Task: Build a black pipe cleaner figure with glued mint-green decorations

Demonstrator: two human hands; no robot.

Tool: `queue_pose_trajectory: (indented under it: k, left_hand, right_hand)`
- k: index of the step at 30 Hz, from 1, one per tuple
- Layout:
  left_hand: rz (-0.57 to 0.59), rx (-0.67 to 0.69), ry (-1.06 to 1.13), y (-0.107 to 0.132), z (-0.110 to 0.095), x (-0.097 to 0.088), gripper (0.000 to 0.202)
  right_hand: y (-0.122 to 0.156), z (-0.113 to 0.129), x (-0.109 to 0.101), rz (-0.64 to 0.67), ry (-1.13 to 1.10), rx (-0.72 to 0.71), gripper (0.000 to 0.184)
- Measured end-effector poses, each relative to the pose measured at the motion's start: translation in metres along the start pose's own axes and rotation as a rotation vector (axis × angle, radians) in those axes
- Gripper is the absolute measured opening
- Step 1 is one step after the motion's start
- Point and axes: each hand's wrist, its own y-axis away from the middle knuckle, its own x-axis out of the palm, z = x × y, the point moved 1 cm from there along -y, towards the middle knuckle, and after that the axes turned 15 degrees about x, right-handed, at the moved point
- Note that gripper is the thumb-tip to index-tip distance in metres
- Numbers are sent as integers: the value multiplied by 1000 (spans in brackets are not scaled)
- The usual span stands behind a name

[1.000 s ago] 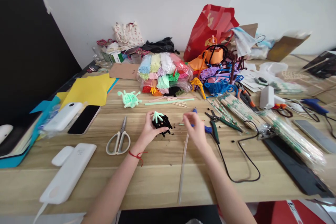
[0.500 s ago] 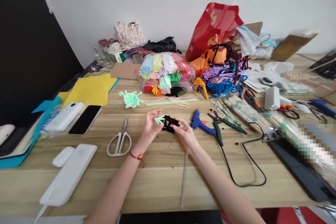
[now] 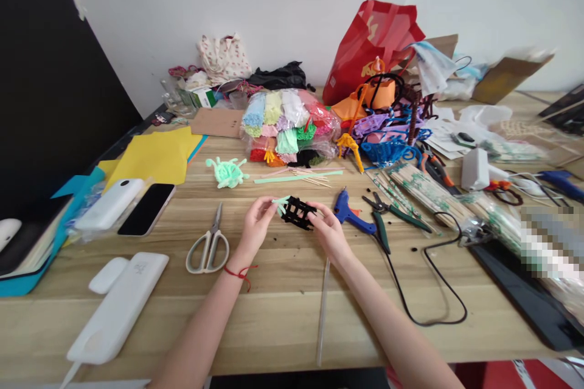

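Note:
My left hand (image 3: 256, 226) pinches a small branched mint-green pipe cleaner piece (image 3: 281, 202) between thumb and fingers. That piece meets the left end of a black ladder-like pipe cleaner frame (image 3: 298, 213), held up over the table. My right hand (image 3: 330, 230) grips the right end of the frame with closed fingers. Whether the two parts are joined, I cannot tell. Beyond my left hand lies a mint-green pipe cleaner figure (image 3: 228, 172) with curled arms. White-handled scissors (image 3: 208, 246) rest to the left, and a blue glue gun (image 3: 353, 215) lies just right of my right hand.
Green-handled pliers (image 3: 401, 214) and a black cord (image 3: 426, 319) lie at the right. A clear glue stick (image 3: 322, 316) lies below my right hand. Behind stand a bag of coloured pipe cleaners (image 3: 287, 127) and a red bag (image 3: 369, 48). A phone (image 3: 146, 209) lies left.
The black frame has turned so its open rungs show more plainly. My right hand has shifted slightly right, and my left hand slightly down and left.

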Motion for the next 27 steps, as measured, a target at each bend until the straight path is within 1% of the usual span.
queue_pose_trajectory:
  k: [2, 4, 10, 12, 14, 18, 21, 24, 27]
  left_hand:
    - [-33, -26, 11, 0, -1, -1, 31]
    - [-61, -45, 21, 0, -3, -1, 31]
    - [-19, -62, 47, 0, -8, 0, 28]
    - [-20, -59, 43, 0, -8, -2, 27]
    - [-29, -50, 24, -1, -6, -4, 27]
    - [-18, -16, -14, -2, -3, -8, 27]
    - [-1, -16, -28, -3, -3, -9, 26]
    - [12, -17, -52, -3, -6, -9, 24]
    - [42, 3, -63, -3, -9, -8, 22]
  right_hand:
    - [3, 3, 1, 23, -34, 3, 36]
    - [5, 6, 1, 47, -33, 4, 44]
    - [12, 10, 5, 134, 102, -61, 65]
    - [15, 12, 7, 184, 158, -81, 73]
    - [17, 14, 8, 227, 194, -95, 76]
    - [22, 17, 8, 237, 286, -93, 74]
    - [25, 19, 8, 259, 338, -71, 70]
    - [25, 17, 10, 276, 311, -58, 64]
    - [22, 11, 11, 270, 230, -43, 57]
